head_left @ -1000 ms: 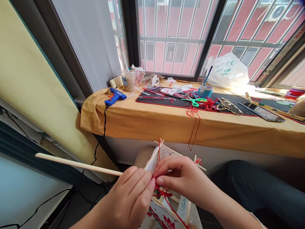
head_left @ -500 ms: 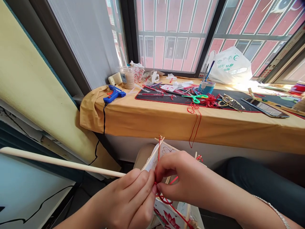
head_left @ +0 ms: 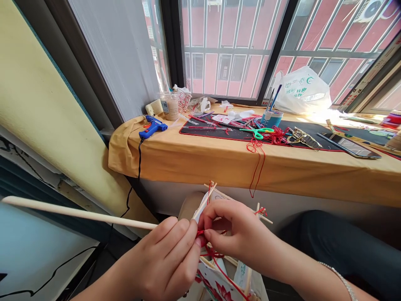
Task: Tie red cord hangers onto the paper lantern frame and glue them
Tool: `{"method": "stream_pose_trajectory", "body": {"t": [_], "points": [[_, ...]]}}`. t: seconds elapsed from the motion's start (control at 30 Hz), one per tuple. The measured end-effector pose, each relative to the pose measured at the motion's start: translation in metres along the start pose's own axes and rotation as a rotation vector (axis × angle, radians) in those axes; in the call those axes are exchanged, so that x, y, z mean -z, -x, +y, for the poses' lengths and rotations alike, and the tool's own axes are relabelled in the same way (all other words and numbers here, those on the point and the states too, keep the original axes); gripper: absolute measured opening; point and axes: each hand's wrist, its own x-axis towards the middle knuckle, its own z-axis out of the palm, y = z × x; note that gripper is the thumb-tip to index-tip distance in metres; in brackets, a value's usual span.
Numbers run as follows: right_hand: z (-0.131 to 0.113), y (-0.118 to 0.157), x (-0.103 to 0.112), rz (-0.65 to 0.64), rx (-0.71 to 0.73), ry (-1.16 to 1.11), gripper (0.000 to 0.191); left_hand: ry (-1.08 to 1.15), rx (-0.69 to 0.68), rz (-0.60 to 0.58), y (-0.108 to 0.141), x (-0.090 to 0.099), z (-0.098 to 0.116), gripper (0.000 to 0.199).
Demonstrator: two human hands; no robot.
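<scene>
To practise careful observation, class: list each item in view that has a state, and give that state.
left hand: pinching the red cord
right hand: pinching the red cord
red cord: looped, hanging below the hands
paper-panelled wooden frame: tilted, beneath the hands
blue glue gun: lying on the yellow cloth, its cable hanging over the edge
green scissors: lying on the black mat
phone: lying flat

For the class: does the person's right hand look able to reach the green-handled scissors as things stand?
Probably not without letting go: the right hand is pinching thin red cord at a painted paper frame, and the green-handled scissors lie well beyond, up on the sill.
</scene>
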Motion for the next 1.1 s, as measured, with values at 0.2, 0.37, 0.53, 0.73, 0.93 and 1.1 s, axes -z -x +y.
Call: {"method": "stream_pose_trajectory", "body": {"t": [0.2,0.37,0.53,0.73,0.93,1.1], "points": [[0.012,0.003,-0.006,0.018,-0.071,-0.253,0.007,0.005,0.004,0.001,0.006,-0.001,0.003,0.029],[0.005,-0.001,0.003,-0.079,-0.090,-0.030,0.009,-0.006,-0.026,-0.003,0.006,-0.003,0.001,0.029],[-0.002,-0.002,0.004,-0.033,-0.052,0.153,0.009,-0.001,-0.054,0.007,0.002,-0.001,0.000,0.029],[0.006,0.003,-0.004,0.073,-0.142,-0.246,0.008,0.021,0.053,0.016,0.002,-0.003,0.003,0.029],[0.010,0.001,-0.006,0.065,-0.288,-0.577,0.022,0.076,0.187,0.032,0.007,-0.008,0.008,0.025],[0.014,-0.014,-0.002,0.032,-0.224,-0.360,0.019,0.367,0.467,0.026,0.001,-0.012,0.009,0.013]]}}
